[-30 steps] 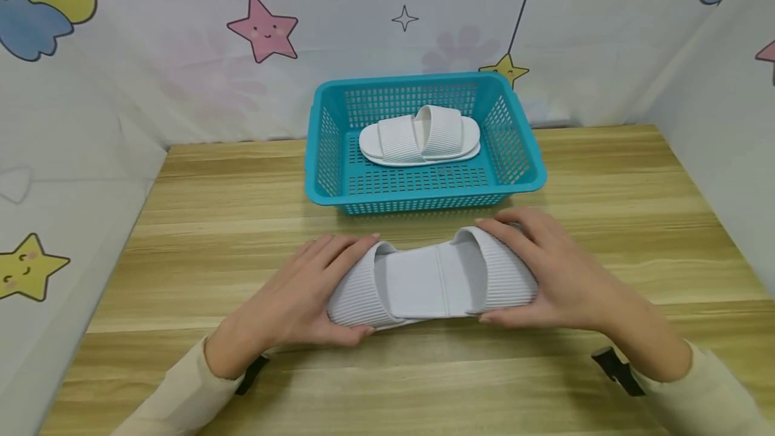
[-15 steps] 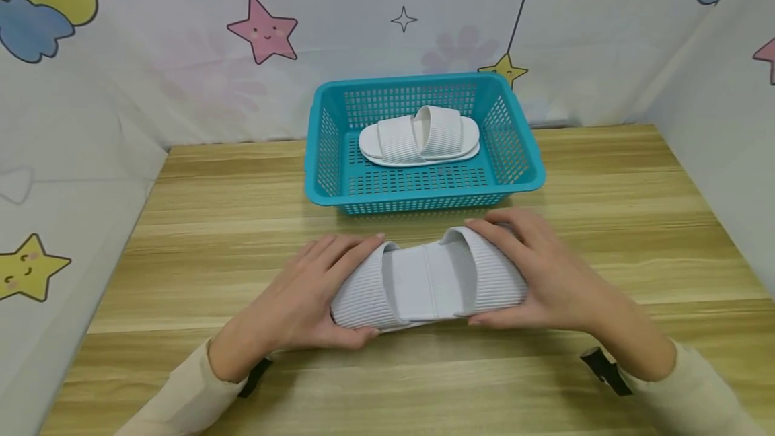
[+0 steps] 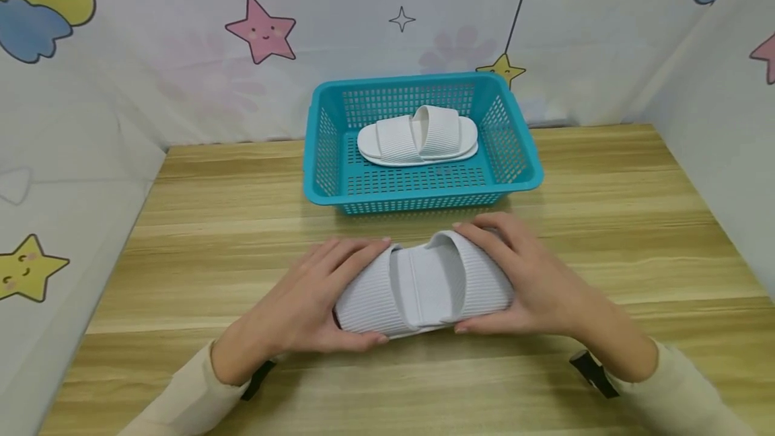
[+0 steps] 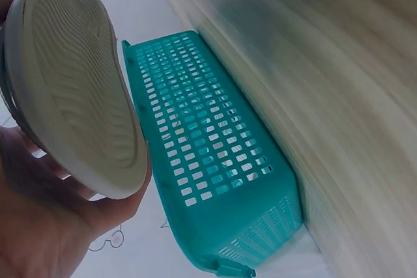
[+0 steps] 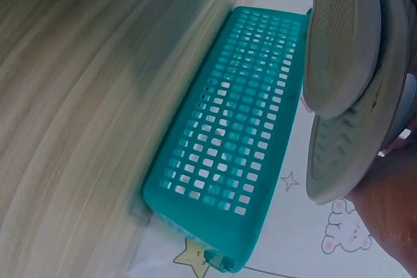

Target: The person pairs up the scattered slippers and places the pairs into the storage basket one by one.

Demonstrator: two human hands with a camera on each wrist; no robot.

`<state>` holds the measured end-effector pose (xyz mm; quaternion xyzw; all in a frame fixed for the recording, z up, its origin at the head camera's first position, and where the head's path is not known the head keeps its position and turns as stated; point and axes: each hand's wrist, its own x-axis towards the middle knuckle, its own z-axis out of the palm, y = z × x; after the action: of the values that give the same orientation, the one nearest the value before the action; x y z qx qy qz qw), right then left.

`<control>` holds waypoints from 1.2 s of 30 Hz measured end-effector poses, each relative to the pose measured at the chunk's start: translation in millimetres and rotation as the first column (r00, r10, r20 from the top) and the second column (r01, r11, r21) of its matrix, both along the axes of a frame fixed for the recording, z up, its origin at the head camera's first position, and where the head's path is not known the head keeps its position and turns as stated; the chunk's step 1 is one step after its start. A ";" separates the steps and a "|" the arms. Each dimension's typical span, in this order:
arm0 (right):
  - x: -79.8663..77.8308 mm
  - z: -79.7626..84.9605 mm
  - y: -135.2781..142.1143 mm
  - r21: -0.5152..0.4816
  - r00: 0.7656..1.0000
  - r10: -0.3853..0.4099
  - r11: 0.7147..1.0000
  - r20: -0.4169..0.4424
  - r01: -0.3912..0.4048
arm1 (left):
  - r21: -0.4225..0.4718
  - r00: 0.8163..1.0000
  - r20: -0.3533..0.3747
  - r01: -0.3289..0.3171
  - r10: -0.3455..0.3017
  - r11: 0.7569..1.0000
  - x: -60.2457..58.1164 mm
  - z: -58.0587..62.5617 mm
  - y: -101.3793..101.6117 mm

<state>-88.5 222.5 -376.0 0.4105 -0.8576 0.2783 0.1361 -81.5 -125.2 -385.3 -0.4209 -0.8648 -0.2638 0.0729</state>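
Note:
Two light grey ribbed slippers are held up in front of the basket, overlapping heel to heel with their straps facing each other. My left hand (image 3: pixel 315 298) grips the left slipper (image 3: pixel 369 295) around its strap end, thumb along the near side. Around the other one, the right slipper (image 3: pixel 484 278), my right hand (image 3: pixel 533 281) holds the strap end the same way. A patterned sole (image 4: pixel 78 89) faces the left wrist camera. From the right wrist, one sole (image 5: pixel 342 43) overlaps the other sole (image 5: pixel 345 154), which is nearer my right thumb. The toe ends are hidden under my palms.
A teal perforated plastic basket (image 3: pixel 424 198) stands behind the hands on the wood-grain table (image 3: pixel 230 200). Inside it lies a pair of white slippers (image 3: pixel 396 140), one nested in the other. A white cloth with printed stars (image 3: pixel 339 12) hangs at the back and sides.
My right hand has moved left with its slipper, and my left hand slightly right. The two straps are closer together, with less footbed showing between them. The basket stays in place.

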 end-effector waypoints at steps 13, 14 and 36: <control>2.7 -2.5 -12.2 -0.022 0.999 0.017 1.000 0.032 -0.016 | 0.003 1.000 -0.012 -0.001 0.001 1.000 3.2 2.9 8.2; 2.9 -2.7 -13.4 -0.032 0.999 0.020 0.999 0.025 -0.020 | 0.006 1.000 -0.013 0.002 -0.002 1.000 3.2 3.1 8.9; 6.2 -12.2 -25.5 -0.155 0.999 0.029 0.987 -0.039 -0.035 | 0.067 0.999 -0.042 0.032 -0.029 0.997 5.0 -4.6 19.2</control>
<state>-82.3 197.0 -388.2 0.4172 -0.8240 0.3390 0.1788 -76.4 -106.0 -389.9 -0.4367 -0.8471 -0.2856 0.1007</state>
